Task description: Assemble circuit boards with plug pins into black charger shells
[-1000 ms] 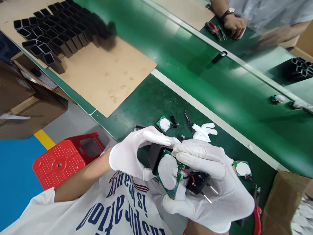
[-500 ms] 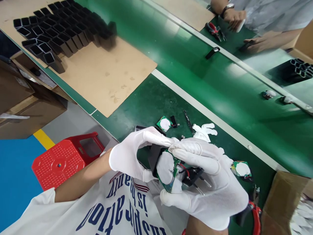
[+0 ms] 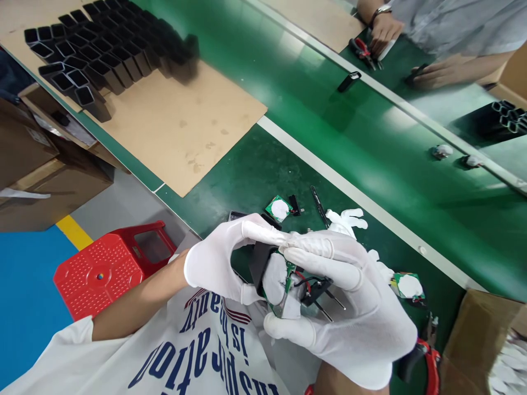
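Both my hands wear white gloves and meet over the green bench. My left hand (image 3: 218,260) grips a black plastic housing (image 3: 259,263) from the left. My right hand (image 3: 354,318) is curled round a green circuit board (image 3: 284,282) with a white pad, red and black wires and a black plug piece with two metal pins (image 3: 319,291). The board sits at the mouth of the housing.
On the bench lie another padded board (image 3: 280,209), a black tool (image 3: 319,198), a crumpled white glove (image 3: 348,221) and a further board (image 3: 407,286). Several black housings (image 3: 102,49) stand on cardboard. Another person's hands (image 3: 381,30) work across the conveyor. A red stool (image 3: 111,266) stands lower left.
My right hand has tilted the board and plug piece more upright and closer into the housing. Small parts on the conveyor have drifted left. The other person's hand has moved.
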The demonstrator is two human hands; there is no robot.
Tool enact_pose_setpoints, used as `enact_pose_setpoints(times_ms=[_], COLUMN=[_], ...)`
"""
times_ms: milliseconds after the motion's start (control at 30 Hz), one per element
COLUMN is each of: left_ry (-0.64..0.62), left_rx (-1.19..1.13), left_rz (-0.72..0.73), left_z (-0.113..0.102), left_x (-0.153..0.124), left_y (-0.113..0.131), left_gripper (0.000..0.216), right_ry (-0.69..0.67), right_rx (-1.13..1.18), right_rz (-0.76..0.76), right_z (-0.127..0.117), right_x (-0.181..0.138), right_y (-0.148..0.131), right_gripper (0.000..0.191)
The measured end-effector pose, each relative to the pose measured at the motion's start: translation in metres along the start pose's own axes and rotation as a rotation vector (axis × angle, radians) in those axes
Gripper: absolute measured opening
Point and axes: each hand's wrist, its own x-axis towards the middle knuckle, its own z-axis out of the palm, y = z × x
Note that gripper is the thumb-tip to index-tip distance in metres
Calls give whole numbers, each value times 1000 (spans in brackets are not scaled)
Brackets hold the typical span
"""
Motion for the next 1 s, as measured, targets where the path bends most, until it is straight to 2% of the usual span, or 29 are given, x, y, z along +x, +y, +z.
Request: enact_pose_setpoints(times_ms=[400, 767, 1000], left_ry=[-18, -45, -20], left_rx=[41, 77, 58], left_rz=[-93, -10, -85], left_z=[-1, -4, -2], left_x=[-2, 3, -1], left_y=[4, 4, 4], left_gripper=[88, 87, 85], right_ry=[-13, -8, 10], right_rx=[11, 20, 6], right_rz=[2, 19, 38], right_z=[-2, 3, 9], right_x=[1, -4, -5], right_y=[-1, 2, 4], right_gripper=[57, 64, 63])
